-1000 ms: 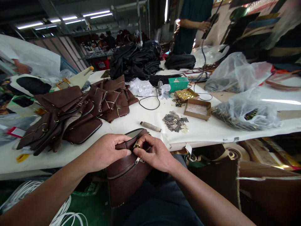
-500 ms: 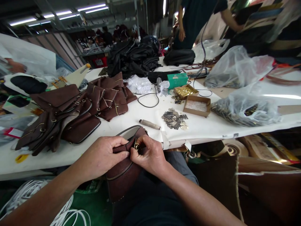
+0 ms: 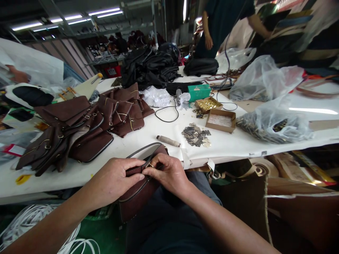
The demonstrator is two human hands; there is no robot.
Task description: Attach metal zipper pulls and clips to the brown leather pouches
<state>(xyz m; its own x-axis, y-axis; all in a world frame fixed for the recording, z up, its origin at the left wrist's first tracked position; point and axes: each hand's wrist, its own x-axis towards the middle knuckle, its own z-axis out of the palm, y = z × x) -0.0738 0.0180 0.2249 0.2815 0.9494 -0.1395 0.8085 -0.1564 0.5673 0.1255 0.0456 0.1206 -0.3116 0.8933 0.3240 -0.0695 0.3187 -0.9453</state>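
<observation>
A brown leather bag (image 3: 136,197) with a curved zipper across its front rests on my lap, leaning at the table's edge. Its pale lining shows at the open top. My left hand (image 3: 123,178) pinches the bag's upper rim between thumb and fingers. Close beside it, my right hand (image 3: 165,173) is closed at the same rim, thumb and forefinger on a small brass-coloured metal fitting (image 3: 150,165). The fingers hide most of this fitting, and how it sits on the leather cannot be made out.
Brown bags (image 3: 90,141) lie piled at left. Ahead are a wrapped rod-like tool (image 3: 168,141), flat metal plates (image 3: 195,135), a carton of white pieces (image 3: 233,126), gold-coloured hardware (image 3: 209,104) and plastic bags (image 3: 275,123). Another person (image 3: 219,28) stands across the table (image 3: 174,123).
My right hand has shifted slightly left, closer to my left hand, and its fingers cover more of the metal fitting. The bag has tilted a little. Both hands keep their hold.
</observation>
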